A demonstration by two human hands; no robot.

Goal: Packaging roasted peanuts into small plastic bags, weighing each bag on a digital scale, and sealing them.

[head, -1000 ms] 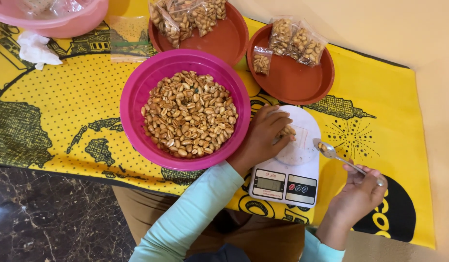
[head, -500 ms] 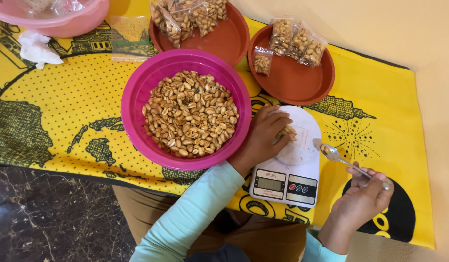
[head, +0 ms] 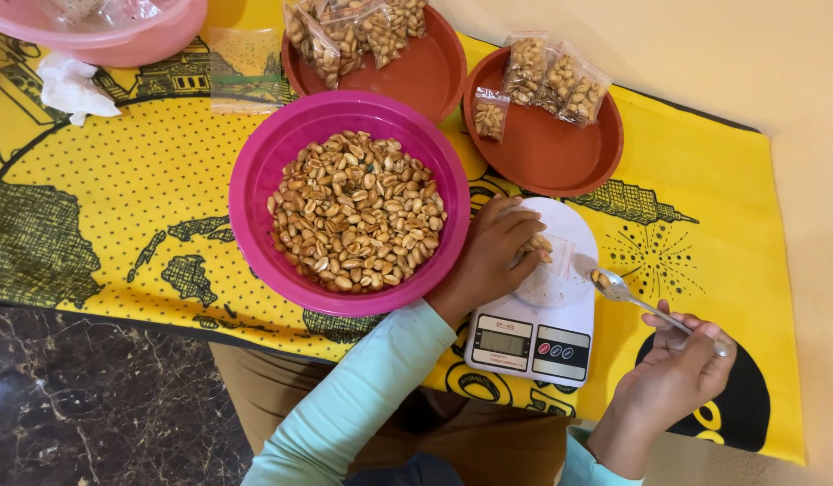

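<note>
On a white kitchen scale [head: 533,333], the left hand [head: 490,254] pinches a small clear bag of peanuts [head: 544,249]. At its 3 o'clock, right hand [head: 673,378] fingers grip a metal spoon [head: 646,306]. Pink bowl of peanuts [head: 349,205] sits at 9 o'clock.

Place: a home snack-packing spot.
Surface: printed yellow cloth [head: 102,198] over a low table, marble floor [head: 93,405] below.
Evidence: bowl of peanuts [head: 349,202], kitchen scale [head: 533,333], filled small bags [head: 547,76] on brown plates [head: 560,157].

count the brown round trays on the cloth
2: one brown tray behind the magenta bowl, one brown tray right of it, behind the scale. Both hold peanut packets.
</note>
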